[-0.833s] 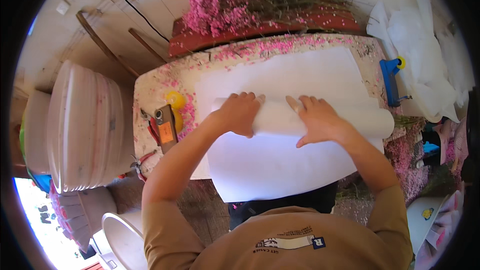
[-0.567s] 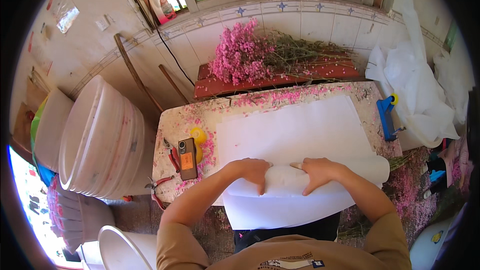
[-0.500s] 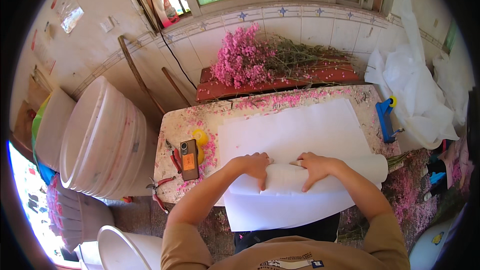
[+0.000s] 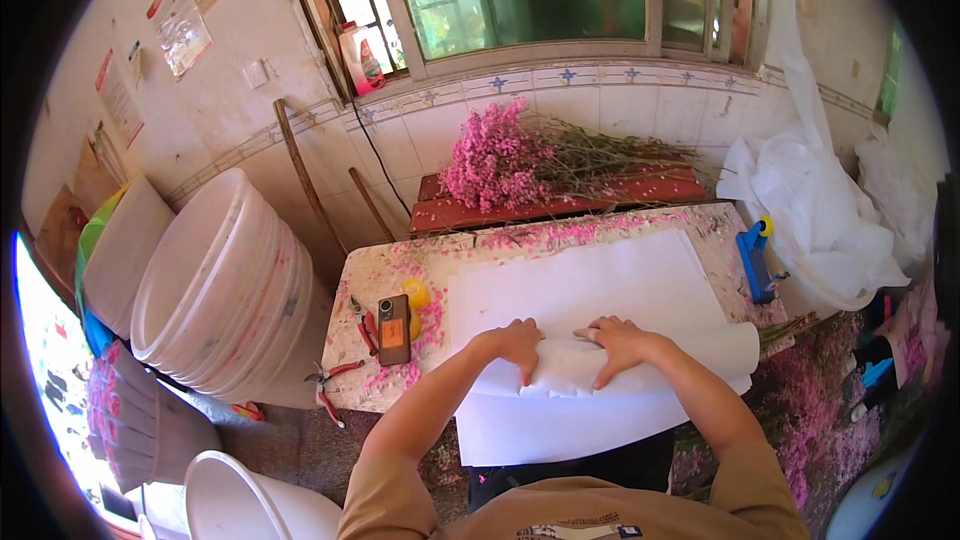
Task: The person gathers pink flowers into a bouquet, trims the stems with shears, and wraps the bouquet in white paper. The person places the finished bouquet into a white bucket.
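Note:
A thick roll of white paper lies across the near side of the worktable, with green stems poking out past its right end. My left hand grips the middle of the roll, thumb on the near side and fingers over the top. To its right, my right hand holds the roll too, its thumb and fingers spread around it. Beyond the roll a flat white paper sheet covers the table, and a loose paper flap hangs over the near edge. What lies inside the roll is hidden.
On the petal-strewn table lie a phone, red-handled pruners and yellow tape. A blue tape dispenser stands at right. Pink flowers rest on a red bench. Stacked white tubs stand left.
The view has tilted up slightly, so the scene sits lower in the picture. Both hands remain on the paper roll, with little visible movement.

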Demonstrator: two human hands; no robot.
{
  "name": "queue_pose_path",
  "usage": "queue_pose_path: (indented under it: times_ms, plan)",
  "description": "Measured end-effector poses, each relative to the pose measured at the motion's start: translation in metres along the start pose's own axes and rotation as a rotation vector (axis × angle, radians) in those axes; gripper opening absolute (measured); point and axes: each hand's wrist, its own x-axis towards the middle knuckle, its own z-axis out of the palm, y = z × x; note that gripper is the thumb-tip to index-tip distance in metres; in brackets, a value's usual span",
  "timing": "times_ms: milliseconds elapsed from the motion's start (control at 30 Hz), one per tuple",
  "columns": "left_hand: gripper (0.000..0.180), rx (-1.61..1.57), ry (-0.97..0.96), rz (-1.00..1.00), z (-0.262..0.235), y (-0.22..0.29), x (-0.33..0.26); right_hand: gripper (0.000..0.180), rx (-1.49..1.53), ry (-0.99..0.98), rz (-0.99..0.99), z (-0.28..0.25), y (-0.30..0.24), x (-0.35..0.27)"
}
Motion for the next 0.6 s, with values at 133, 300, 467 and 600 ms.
queue_pose_path:
  times_ms: [133, 300, 467, 600]
  plan:
    - [0.104, 0.047, 0.153, -0.015, 0.016, 0.008, -0.021, 0.116, -0.067, 0.114, -0.015, 0.007, -0.016, -0.017]
    - [0.104, 0.058, 0.359, -0.001, 0.035, 0.026, -0.058, 0.105, -0.044, 0.082, 0.037, -0.005, -0.050, -0.038]
    - [0.077, 0.369, 1.068, 0.119, 0.066, 0.034, -0.049, 0.092, -0.308, 0.614, -0.004, 0.023, -0.032, -0.036]
    - [0.075, 0.441, 1.046, -0.049, 0.097, 0.047, -0.042, 0.086, -0.326, 0.661, -0.026, 0.050, -0.037, -0.036]
